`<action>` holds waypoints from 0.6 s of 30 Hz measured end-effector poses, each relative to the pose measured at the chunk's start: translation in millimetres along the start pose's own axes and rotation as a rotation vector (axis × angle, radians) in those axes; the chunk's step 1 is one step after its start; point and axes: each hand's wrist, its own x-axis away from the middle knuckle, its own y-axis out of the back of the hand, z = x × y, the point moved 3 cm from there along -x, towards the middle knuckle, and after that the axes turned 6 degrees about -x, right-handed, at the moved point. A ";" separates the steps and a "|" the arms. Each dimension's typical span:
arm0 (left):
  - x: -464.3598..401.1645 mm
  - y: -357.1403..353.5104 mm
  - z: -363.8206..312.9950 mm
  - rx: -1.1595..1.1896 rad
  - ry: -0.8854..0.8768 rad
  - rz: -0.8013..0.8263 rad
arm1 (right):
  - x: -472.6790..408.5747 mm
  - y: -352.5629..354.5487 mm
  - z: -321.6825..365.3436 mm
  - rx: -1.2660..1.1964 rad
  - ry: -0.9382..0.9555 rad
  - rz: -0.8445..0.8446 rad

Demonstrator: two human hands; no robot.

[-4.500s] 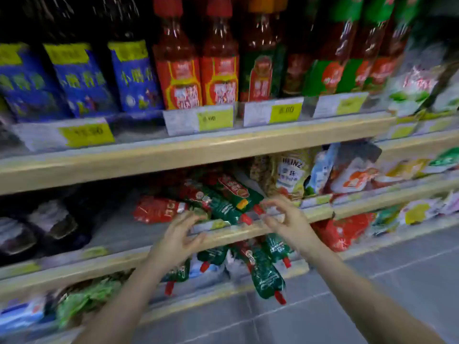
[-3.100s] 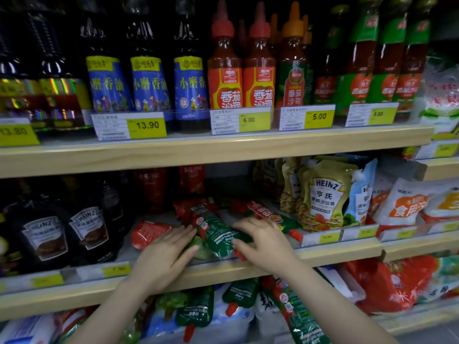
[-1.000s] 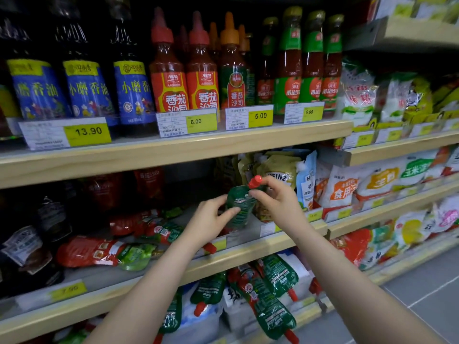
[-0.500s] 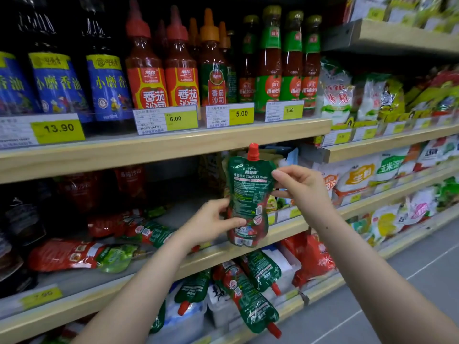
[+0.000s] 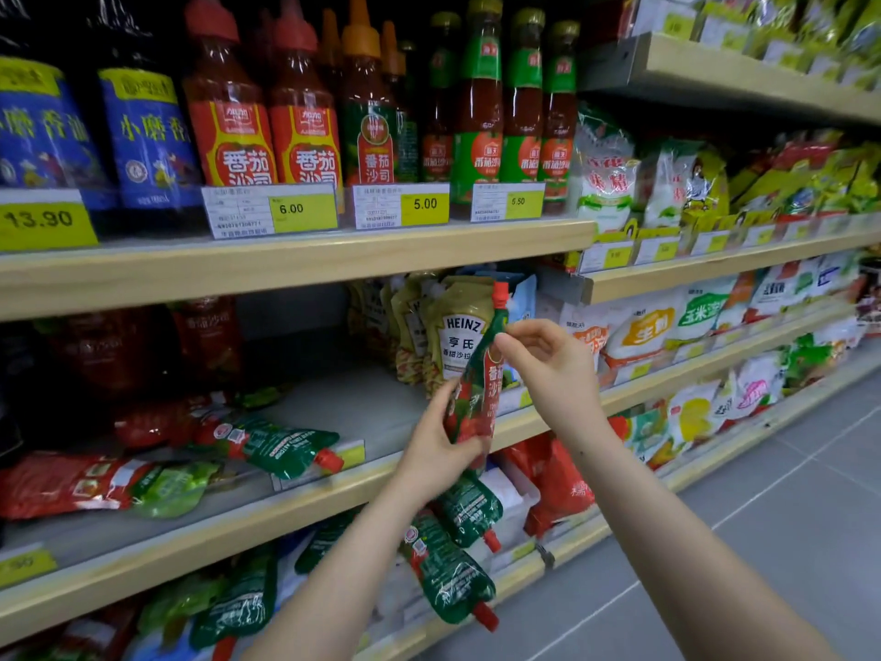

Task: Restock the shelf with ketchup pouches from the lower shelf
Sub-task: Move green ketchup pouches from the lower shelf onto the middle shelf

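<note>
Turned edge-on since half a second ago, the green-and-red foil ketchup pouch with a red screw cap (image 5: 479,374) now shows its red front side instead of its broad green back, and it stands upright in the air, level with the front edge of the pale wooden middle shelf (image 5: 305,505). Nearest, below the held pouch, more green ketchup pouches (image 5: 448,572) hang spout-down off the lower shelf (image 5: 519,572). The left hand (image 5: 436,450) grips the held pouch's bottom, fingers curled round it and thumb up its side. The right hand (image 5: 548,362) pinches the pouch's neck just under the cap between thumb and forefinger, other fingers loosely curled. Left of the held pouch, a green ketchup pouch lying flat (image 5: 276,446) rests on the middle shelf, its red cap at the front edge. Behind the held pouch stand yellowish Heinz dressing pouches (image 5: 460,336). Above, on the upper shelf (image 5: 295,267), red plastic ketchup bottles (image 5: 267,131) stand behind yellow price tags (image 5: 302,212).
</note>
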 end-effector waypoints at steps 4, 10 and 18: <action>6.1 13.9 13.5 0.024 0.072 0.279 | -3.6 -1.2 -16.0 -0.182 -0.228 0.163; 17.6 20.4 26.7 -0.088 0.134 0.154 | -1.7 -19.1 -16.2 -0.355 -0.201 0.121; 17.3 35.0 31.7 -0.147 0.104 0.209 | 10.0 -25.5 -28.3 -0.381 -0.279 0.271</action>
